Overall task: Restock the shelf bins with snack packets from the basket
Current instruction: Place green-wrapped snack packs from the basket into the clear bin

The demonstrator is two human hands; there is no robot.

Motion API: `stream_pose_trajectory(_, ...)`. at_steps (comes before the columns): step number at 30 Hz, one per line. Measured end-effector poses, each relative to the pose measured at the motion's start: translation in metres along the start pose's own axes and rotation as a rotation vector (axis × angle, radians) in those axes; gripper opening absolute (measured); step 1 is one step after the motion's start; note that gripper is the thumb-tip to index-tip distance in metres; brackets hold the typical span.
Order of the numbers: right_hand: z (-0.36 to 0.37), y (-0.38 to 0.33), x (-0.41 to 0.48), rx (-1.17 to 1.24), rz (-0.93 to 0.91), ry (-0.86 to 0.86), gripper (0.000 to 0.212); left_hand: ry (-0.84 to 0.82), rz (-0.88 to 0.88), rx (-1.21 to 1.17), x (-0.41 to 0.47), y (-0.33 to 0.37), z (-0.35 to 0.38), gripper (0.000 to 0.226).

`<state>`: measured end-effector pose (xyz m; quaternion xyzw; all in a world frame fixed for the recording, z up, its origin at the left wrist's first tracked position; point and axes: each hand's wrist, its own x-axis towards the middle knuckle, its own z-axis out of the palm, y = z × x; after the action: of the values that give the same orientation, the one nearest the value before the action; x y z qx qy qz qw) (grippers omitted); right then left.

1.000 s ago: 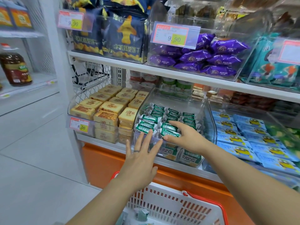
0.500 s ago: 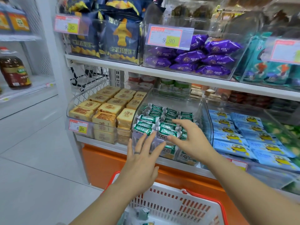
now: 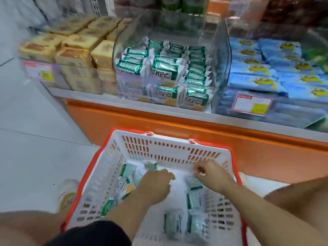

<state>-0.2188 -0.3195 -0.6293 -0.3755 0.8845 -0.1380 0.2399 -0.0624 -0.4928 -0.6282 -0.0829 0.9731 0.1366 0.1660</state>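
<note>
Left hand (image 3: pixel 154 186): hovering inside basket (image 3: pixel 170 148), lower centre; grip curling, contents unclear.
Right hand (image 3: pixel 208 172): hovering beside it; grip likewise unclear.
Snack packets (image 3: pixel 124 188): lying scattered on basket floor.

The single view comes from a wide-angle camera on the person's head, tipped steeply forward and down. It looks almost straight into the basket (image 3: pixel 168 148), near enough that the left hand (image 3: pixel 156 186), the right hand (image 3: pixel 210 173) and both forearms fill the lower frame. Higher up and farther off stands the clear bin (image 3: pixel 224 55) on the shelf (image 3: pixel 110 101), faced squarely, its lines bowed by the lens and blurred, with floor (image 3: pixel 35 139) to the left.
</note>
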Motion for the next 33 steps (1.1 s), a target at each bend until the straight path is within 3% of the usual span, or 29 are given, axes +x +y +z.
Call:
stream_pose_trajectory(4, 0.052, 0.034, 0.003, -0.132, 0.143, -0.360, 0.029, -0.247, -0.040, -0.010, 0.005, -0.003, 0.061, 0.042)
stream_pose_trajectory(8, 0.105, 0.038, 0.003, -0.150, 0.174, -0.620, 0.031, -0.402, -0.063, -0.178, 0.006, 0.004, 0.108, 0.046)
stream_pose_trajectory(13, 0.159, 0.031, 0.001, -0.012, 0.224, -0.726, 0.056, -0.556, -0.271, -0.457, 0.006, 0.019, 0.156, 0.064)
stream_pose_trajectory(16, 0.174, 0.022, 0.002, 0.074, 0.218, -0.788, 0.056, -0.552, -0.338, -0.584, 0.009, 0.023, 0.167, 0.067)
stream_pose_trajectory(19, 0.177, 0.016, 0.002, 0.109, 0.230, -0.799, 0.046, -0.537, -0.320, -0.648, 0.012, 0.023, 0.168, 0.068)
stream_pose_trajectory(23, 0.163, 0.004, 0.004, 0.362, 0.361, -0.663, 0.018, -0.510, -0.397, -0.803, 0.010, 0.014, 0.171, 0.092)
stream_pose_trajectory(27, 0.129, -0.010, 0.016, 0.556, 0.427, -0.492, 0.028, -0.386, -0.428, -0.989, 0.018, 0.006, 0.147, 0.081)
stream_pose_trajectory(30, 0.097, -0.017, 0.026, 0.486, 0.334, -0.385, 0.035, -0.306, -0.476, -1.160, 0.021, -0.002, 0.110, 0.064)
stream_pose_trajectory(33, 0.063, -0.029, 0.030, 0.368, 0.227, -0.290, 0.046, -0.344, -0.494, -1.315, 0.021, -0.013, 0.065, 0.053)
